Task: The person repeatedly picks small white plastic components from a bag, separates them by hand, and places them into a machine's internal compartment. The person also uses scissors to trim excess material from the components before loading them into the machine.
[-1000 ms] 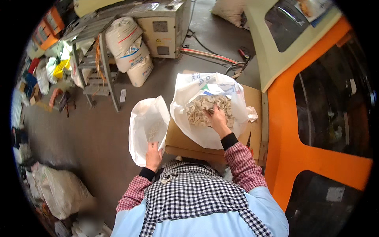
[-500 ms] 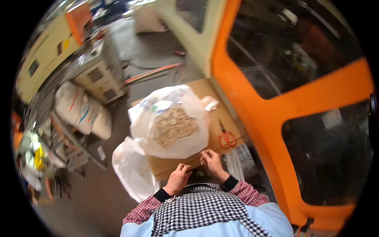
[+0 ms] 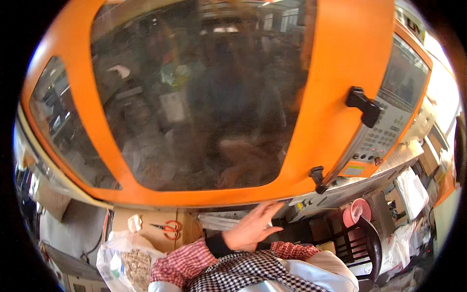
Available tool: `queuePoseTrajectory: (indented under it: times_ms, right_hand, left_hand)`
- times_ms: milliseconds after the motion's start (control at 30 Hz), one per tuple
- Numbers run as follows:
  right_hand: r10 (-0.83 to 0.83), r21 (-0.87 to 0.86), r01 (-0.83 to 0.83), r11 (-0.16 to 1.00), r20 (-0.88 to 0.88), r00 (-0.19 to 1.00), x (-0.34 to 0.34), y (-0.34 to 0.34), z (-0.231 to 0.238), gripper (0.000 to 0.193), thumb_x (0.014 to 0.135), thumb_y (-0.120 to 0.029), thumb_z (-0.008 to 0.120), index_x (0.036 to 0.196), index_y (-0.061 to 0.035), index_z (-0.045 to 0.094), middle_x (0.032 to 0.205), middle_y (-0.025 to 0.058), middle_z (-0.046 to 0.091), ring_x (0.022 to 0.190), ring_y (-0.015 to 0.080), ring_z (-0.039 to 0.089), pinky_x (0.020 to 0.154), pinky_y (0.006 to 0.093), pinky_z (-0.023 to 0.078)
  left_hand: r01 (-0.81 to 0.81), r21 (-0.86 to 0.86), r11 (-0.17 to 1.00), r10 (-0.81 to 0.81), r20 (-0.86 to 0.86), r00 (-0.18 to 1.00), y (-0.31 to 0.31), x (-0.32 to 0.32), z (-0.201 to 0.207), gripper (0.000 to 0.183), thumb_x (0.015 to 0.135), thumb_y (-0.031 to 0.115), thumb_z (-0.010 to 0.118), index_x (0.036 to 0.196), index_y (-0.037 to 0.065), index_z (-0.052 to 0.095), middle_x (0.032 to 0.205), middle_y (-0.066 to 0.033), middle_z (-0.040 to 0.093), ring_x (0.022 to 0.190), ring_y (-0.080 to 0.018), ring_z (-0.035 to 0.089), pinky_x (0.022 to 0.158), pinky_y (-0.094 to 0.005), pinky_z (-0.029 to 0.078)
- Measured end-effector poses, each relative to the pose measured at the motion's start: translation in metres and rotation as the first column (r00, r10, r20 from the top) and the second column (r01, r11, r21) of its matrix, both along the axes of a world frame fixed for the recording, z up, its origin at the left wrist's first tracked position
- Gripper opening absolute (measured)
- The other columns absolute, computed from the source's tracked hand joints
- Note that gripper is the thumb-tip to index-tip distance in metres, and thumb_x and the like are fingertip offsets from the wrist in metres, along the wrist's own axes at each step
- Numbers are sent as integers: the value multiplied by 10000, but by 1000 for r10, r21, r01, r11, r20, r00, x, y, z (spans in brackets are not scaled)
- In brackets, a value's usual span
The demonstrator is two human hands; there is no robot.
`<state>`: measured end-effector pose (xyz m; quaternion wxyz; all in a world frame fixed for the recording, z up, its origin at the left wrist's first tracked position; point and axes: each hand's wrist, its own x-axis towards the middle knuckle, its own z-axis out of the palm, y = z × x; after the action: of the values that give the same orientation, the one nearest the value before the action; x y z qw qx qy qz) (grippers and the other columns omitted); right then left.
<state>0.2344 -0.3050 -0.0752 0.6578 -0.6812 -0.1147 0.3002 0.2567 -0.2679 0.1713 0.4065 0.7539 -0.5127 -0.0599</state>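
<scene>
My left hand (image 3: 250, 228) reaches across my front toward the lower edge of an orange machine door (image 3: 219, 197). Its fingers are stretched out, the thumb stands apart, and nothing shows in its grip. My right sleeve (image 3: 294, 250) is bent in at the waist; the right hand is mostly hidden behind the left one, so its fingers cannot be seen. To the left, orange-handled scissors (image 3: 171, 228) lie on a cardboard surface (image 3: 151, 216). Beside them is a white plastic bag (image 3: 109, 253) holding many small beige pieces (image 3: 137, 267).
A black door handle (image 3: 364, 107) and a control panel (image 3: 384, 126) stick out at the right. Below them are a dark chair (image 3: 372, 246), a pink basin (image 3: 365, 209) and white bags (image 3: 396, 248). A crumpled white scrap (image 3: 134, 223) lies by the scissors.
My view has swung right from the bag to the machine door. Both hands have left the cardboard's near edge; the left has opened and stretched out, and the right is now mostly hidden.
</scene>
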Motion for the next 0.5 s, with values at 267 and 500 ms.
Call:
queuePoseTrajectory:
  times_ms: [267,500]
  right_hand:
    - [-210,-64,205,977,-81,974,-7,-91,4,246,888,-263,530,860,-24,580,643,51,588,536,130,552,491,261,447]
    - [-267,-77,262,962,-75,961,-2,-117,3,252,890,-261,527,875,-15,579,653,59,599,547,138,569,505,270,460]
  left_hand:
    - [10,-415,910,-17,-12,1000,-158,12,11,617,826,215,614,1288,-24,282,1152,-278,436,1068,-419,441,902,-434,376]
    - [-49,-374,926,-35,-216,976,-174,25,18,244,841,188,591,914,25,425,771,-162,493,703,-314,492,615,-395,390]
